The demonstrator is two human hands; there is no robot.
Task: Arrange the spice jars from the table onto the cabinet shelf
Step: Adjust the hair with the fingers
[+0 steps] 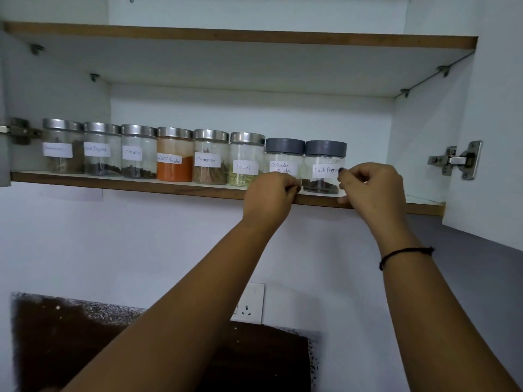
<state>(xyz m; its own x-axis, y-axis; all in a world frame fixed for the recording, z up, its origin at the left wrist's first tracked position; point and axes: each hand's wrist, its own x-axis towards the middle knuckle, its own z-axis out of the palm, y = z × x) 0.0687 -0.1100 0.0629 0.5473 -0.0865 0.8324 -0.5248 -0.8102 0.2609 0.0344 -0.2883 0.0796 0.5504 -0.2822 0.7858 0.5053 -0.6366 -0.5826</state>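
We have both hands up at the cabinet shelf [198,190], flanking the black pepper jar [322,176], which stands at the right end of a row of eight. Our left hand [270,196] sits at its nine o'clock with curled fingers partly covering the coriander jar [283,161]; our right hand [373,188] is at three o'clock, one fingertip touching the label's edge. Neither grip is clamped on the jar, and whether the fingers are together or apart we cannot tell. We judge the hands are there to square the jar, label outward for reading. It stands upright, long axis vertical, grey lid at twelve o'clock, just beside its neighbour, near the shelf's front edge
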